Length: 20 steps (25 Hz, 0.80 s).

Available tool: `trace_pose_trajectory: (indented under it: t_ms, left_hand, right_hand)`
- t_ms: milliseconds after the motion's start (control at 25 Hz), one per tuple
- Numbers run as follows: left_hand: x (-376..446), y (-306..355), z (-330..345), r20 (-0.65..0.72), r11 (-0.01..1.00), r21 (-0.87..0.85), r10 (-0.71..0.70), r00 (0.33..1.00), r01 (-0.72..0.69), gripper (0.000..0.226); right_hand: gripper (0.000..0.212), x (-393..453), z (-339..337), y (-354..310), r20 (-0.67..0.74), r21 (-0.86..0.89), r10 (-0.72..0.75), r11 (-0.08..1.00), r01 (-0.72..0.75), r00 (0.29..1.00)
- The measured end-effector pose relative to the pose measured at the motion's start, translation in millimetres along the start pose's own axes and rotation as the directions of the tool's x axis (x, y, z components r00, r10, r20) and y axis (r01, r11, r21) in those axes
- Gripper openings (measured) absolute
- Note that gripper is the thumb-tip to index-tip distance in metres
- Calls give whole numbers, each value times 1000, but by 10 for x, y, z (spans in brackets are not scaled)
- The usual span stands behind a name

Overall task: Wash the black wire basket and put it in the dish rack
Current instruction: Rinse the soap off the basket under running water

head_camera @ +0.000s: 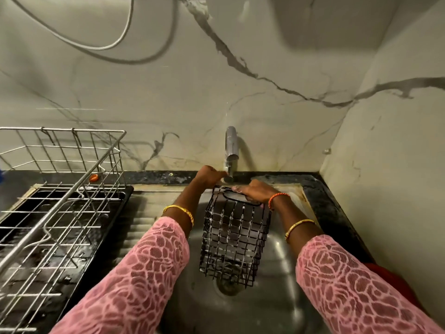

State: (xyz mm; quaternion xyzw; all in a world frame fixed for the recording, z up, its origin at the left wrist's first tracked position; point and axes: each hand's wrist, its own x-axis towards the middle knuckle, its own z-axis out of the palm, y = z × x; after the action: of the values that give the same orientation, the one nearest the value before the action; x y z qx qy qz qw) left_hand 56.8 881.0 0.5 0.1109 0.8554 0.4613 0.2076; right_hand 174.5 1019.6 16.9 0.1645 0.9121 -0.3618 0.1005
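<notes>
Black wire basket: soapy, hanging over the sink, right hand gripping its rim. Left hand curled at the tap. Step: rinsing. Next: open water, then the dish rack, left.

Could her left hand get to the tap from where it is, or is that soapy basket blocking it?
Probably yes. The left hand already sits at the base of the tap, seemingly touching it. The black wire basket hangs lower over the sink, held by the right hand, so it does not block the way.
</notes>
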Motion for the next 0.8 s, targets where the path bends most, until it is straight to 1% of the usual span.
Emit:
trace_pose_trajectory:
  t_ms: [40,80,120,160,240,320,360,440,560,600,680,720,760,800]
  left_hand:
    - [70,19,45,22,999,28,-34,999,33,37]
    - [138,39,100,38,997,57,-53,998,51,50]
    - [215,45,156,37,992,112,-56,998,51,63]
    - [278,54,197,18,981,188,-49,999,45,71]
    - [369,79,227,-37,952,303,-28,999,38,72]
    - [431,100,215,-69,941,337,-17,997,39,65]
    - [464,80,208,-63,942,332,-29,998,48,62]
    - [494,36,211,-38,965,249,-79,996,86,56]
    - [515,-78,214,-18,987,12,-162,987,163,51]
    - [523,-112,209,7,982,-71,-173,985,173,45]
    - [473,-141,203,105,947,-255,-174,979,196,28]
    - [433,-153,199,154,915,-339,-175,973,218,26]
    - [406,-177,194,183,887,-398,-175,967,236,28]
    - [358,-194,177,201,875,-414,-180,963,250,33]
  right_hand:
    - [53,60,-16,-1,22,11,10,1000,-10,1000]
    - [49,107,-31,-22,47,18,9,1000,-10,999]
    - [46,152,-39,-54,64,10,15,1000,-16,998]
    - [45,190,-44,-85,74,-5,20,1000,-19,997]
    - [49,245,-49,-123,64,-39,48,998,-45,997]
    - [53,264,-49,-153,51,-49,68,997,-66,996]
    - [54,265,-41,-163,51,-39,74,997,-72,996]
    - [54,270,-31,-166,62,-25,75,997,-74,995]
    - [56,260,13,-132,80,-23,70,997,-68,994]
    - [55,252,30,-113,79,-33,70,997,-67,994]
    - [53,246,51,-59,73,-58,80,995,-76,994]
    - [52,250,52,-33,72,-58,89,995,-85,993]
    - [50,245,45,-19,71,-51,97,994,-93,993]
    - [49,239,35,-13,67,-48,100,994,-97,993]
